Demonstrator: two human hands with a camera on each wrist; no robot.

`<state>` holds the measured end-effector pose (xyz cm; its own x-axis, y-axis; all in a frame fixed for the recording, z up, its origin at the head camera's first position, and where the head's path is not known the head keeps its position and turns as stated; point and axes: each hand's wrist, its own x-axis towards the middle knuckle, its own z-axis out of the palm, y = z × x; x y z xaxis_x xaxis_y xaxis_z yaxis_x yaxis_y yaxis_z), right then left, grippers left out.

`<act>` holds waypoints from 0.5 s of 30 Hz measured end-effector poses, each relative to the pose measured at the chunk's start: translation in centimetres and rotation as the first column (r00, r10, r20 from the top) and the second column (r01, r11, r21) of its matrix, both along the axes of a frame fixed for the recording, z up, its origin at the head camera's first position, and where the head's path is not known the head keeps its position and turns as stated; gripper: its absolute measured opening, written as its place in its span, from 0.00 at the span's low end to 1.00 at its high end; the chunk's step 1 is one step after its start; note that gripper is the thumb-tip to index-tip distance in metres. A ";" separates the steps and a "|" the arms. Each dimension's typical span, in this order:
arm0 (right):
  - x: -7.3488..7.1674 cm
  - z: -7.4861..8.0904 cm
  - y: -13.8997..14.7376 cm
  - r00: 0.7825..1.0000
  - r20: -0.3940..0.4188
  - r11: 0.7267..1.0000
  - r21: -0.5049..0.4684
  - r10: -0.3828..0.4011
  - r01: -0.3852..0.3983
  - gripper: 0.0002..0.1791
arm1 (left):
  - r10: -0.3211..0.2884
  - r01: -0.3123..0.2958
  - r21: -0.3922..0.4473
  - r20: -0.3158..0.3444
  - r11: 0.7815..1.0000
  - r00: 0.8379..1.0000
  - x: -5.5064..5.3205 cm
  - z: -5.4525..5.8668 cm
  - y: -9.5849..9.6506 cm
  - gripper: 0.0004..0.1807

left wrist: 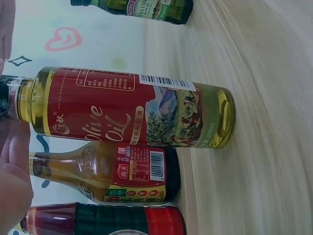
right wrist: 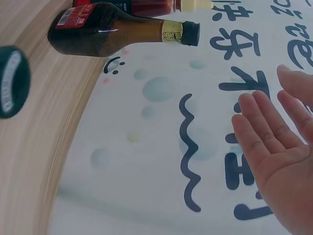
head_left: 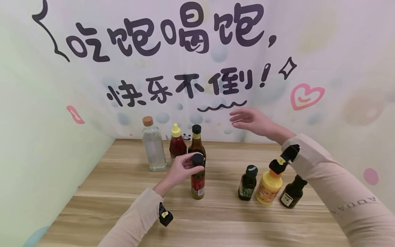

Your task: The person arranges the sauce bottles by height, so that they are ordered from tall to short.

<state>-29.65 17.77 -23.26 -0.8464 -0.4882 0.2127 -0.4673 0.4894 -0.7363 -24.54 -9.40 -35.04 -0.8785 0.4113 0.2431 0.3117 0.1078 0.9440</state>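
Observation:
My left hand (head_left: 182, 168) curls round the neck of an olive oil bottle (head_left: 198, 187), just under its black cap. The bottle stands upright on the wooden table; its red label (left wrist: 107, 105) fills the middle of the left wrist view, where my fingertips are cut off. Right behind it rises a brown sauce bottle (head_left: 196, 145) with a black cap. My right hand (head_left: 251, 120) hovers in the air before the wall, fingers extended and holding nothing. Its palm (right wrist: 288, 171) shows in the right wrist view.
Beside the brown bottle stand a red sauce bottle (head_left: 178, 145) with a yellow tip and a clear cork-topped bottle (head_left: 153, 147). Below my right forearm are a dark green bottle (head_left: 247, 185), a yellow squeeze bottle (head_left: 268, 188) and a dark bottle (head_left: 292, 193). A printed wall cloth (head_left: 185, 61) borders the table (head_left: 222, 219).

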 end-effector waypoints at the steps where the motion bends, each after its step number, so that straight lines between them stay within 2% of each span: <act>1: 0.2 -0.1 0.5 1.000 0.001 1.000 -0.006 -0.004 0.004 0.23 | 0.002 -0.002 -0.002 -0.002 1.000 1.000 0.0 0.0 0.0 0.24; 10: 3.0 -1.6 4.2 0.996 0.058 0.998 0.033 -0.061 0.059 0.24 | -0.008 0.007 -0.029 -0.014 1.000 1.000 0.1 0.4 0.0 0.23; 12: 3.8 -2.3 4.9 0.995 0.069 0.996 0.040 -0.078 0.075 0.25 | -0.012 0.011 -0.037 -0.023 0.999 1.000 0.0 0.3 -0.1 0.23; 15: 4.8 -3.6 6.1 0.992 0.080 0.994 0.047 -0.102 0.098 0.25 | -0.019 0.018 -0.033 -0.024 0.999 1.000 -0.6 -0.4 -0.2 0.24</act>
